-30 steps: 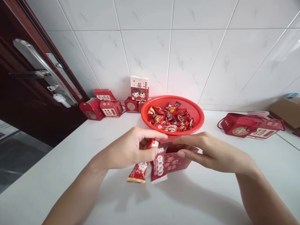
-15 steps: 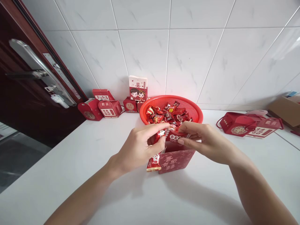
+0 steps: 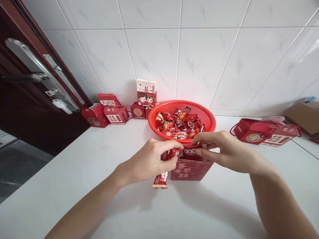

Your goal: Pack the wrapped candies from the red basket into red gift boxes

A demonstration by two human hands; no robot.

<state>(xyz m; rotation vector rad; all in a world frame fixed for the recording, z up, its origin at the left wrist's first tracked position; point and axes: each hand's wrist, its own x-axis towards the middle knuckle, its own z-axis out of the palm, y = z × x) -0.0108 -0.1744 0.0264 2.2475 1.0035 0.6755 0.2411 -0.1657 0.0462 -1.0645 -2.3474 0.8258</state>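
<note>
1. A door (image 3: 25,109) is standing beyond the table's left edge, with keys (image 3: 61,105) hanging from its lock.
2. Small red boxes (image 3: 116,114) are sitting near the back left corner of the white table (image 3: 74,172).
3. A cartoon-printed card pack (image 3: 146,94) is standing upright at the back edge, against the tiled wall.
4. The left hand (image 3: 152,161) is curling its thumb and fingers nearly closed around a long candy (image 3: 160,180), whose gold end is hanging below. Red wrapper is also showing between the fingertips; whether it belongs to another candy, I cannot tell.
5. A red basket (image 3: 211,122) full of candies (image 3: 179,124) is resting toward the back edge.
6. Just in front of it, an open box (image 3: 190,171) is standing mid-table.
7. The right hand (image 3: 224,151) is pinching a dark red candy (image 3: 190,151) at that box's mouth, thumb and fingers slightly parted around it.
8. Handled boxes (image 3: 254,131) are lying toward the back right, near a cardboard carton (image 3: 302,114).
</note>
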